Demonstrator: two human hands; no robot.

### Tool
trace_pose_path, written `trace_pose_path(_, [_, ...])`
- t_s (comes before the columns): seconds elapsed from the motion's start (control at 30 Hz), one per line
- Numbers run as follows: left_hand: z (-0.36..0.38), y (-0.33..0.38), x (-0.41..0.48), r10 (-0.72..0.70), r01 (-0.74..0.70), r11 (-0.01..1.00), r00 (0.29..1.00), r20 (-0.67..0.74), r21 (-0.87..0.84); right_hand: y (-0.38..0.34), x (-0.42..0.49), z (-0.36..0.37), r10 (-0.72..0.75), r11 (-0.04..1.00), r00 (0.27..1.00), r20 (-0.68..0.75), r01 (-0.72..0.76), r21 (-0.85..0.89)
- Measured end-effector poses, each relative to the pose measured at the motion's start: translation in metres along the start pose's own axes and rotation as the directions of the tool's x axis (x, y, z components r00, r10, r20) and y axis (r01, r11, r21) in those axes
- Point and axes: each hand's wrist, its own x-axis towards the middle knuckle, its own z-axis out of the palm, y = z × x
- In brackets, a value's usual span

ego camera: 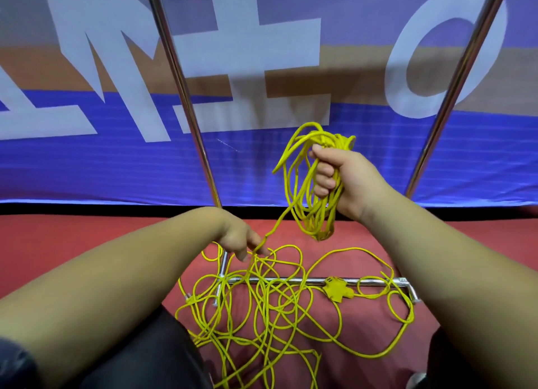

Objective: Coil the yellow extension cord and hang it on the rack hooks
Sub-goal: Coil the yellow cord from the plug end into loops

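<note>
Though spread large across the banner (87, 167) in the upper half of the frame, white letters on blue and tan, cropped, not legible as a word. Below it, red carpet (87, 237). Right hand (346, 178), centre right, clamped round a bunch of loops of the yellow extension cord (313, 222). Remainder tangled on the carpet at lower centre, draped over the base bar of the chrome rack (184, 97), socket block (339, 291) against that bar. Left hand (237, 240) low at centre, fingers at a strand rising to the bunch; pinched or only touched, cannot tell.

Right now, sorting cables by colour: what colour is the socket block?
The socket block is yellow, like the cord; best seen in the head view.
</note>
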Motion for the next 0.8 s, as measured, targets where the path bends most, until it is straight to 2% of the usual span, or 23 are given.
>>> trace_pose_path(0.13, [0.008, 0.012, 0.019, -0.036, 0.04, 0.998, 0.996, 0.086, -0.046, -0.023, -0.011, -0.004, -0.037, 0.992, 0.999, 0.018, 0.035, 0.121])
trace_pose_path(0.23, [0.01, 0.016, 0.026, -0.075, 0.074, 0.997, 0.982, 0.174, 0.014, -0.033, -0.015, -0.009, -0.053, 0.99, 0.998, 0.017, 0.05, 0.132])
trace_pose_path(0.3, [0.004, 0.018, 0.028, -0.133, 0.126, 0.99, 0.982, 0.134, 0.059, -0.036, -0.015, -0.012, -0.059, 0.993, 0.998, 0.025, 0.056, 0.104])
trace_pose_path(0.33, [-0.004, 0.021, 0.027, -0.168, 0.165, 0.982, 0.985, 0.028, 0.087, -0.037, -0.014, -0.013, -0.07, 0.995, 0.997, 0.03, 0.067, 0.072])
trace_pose_path(0.37, [-0.016, 0.025, 0.022, -0.179, 0.196, 0.974, 0.973, -0.142, 0.11, -0.038, -0.013, -0.014, -0.087, 0.996, 0.996, 0.036, 0.086, 0.019])
trace_pose_path(0.4, [-0.029, 0.029, 0.014, -0.173, 0.22, 0.971, 0.922, -0.345, 0.099, -0.038, -0.013, -0.016, -0.11, 0.992, 0.993, 0.04, 0.113, -0.062])
trace_pose_path(0.43, [-0.044, 0.03, 0.005, -0.185, 0.239, 0.97, 0.832, -0.523, 0.038, -0.038, -0.013, -0.017, -0.134, 0.975, 0.99, 0.048, 0.14, -0.17])
trace_pose_path(0.47, [-0.059, 0.028, -0.003, -0.223, 0.197, 0.974, 0.727, -0.649, -0.114, -0.037, -0.013, -0.02, -0.15, 0.943, 0.987, 0.06, 0.161, -0.29])
trace_pose_path(0.5, [-0.072, 0.024, -0.012, -0.303, 0.07, 0.939, 0.634, -0.711, -0.338, -0.036, -0.014, -0.022, -0.153, 0.899, 0.986, 0.07, 0.168, -0.403])
trace_pose_path(0.53, [-0.082, 0.019, -0.019, -0.393, -0.132, 0.823, 0.571, -0.721, -0.552, -0.035, -0.015, -0.023, -0.144, 0.855, 0.987, 0.074, 0.162, -0.493])
trace_pose_path(0.57, [-0.088, 0.014, -0.025, -0.476, -0.345, 0.642, 0.521, -0.708, -0.685, -0.033, -0.016, -0.024, -0.131, 0.818, 0.989, 0.072, 0.149, -0.556])
trace_pose_path(0.6, [-0.092, 0.008, -0.031, -0.545, -0.528, 0.447, 0.48, -0.688, -0.722, -0.031, -0.017, -0.026, -0.125, 0.789, 0.99, 0.065, 0.139, -0.599])
trace_pose_path(0.63, [-0.094, 0.003, -0.038, -0.594, -0.656, 0.288, 0.449, -0.668, -0.697, -0.029, -0.017, -0.027, -0.119, 0.776, 0.991, 0.054, 0.127, -0.618])
trace_pose_path(0.7, [-0.099, -0.003, -0.048, -0.648, -0.818, 0.08, 0.391, -0.653, -0.57, -0.026, -0.016, -0.028, -0.128, 0.775, 0.992, 0.014, 0.109, -0.622])
trace_pose_path(0.8, [-0.112, -0.011, -0.067, -0.695, -0.936, -0.273, 0.35, -0.627, -0.22, -0.024, -0.013, -0.035, -0.163, 0.745, 0.983, -0.085, 0.066, -0.664])
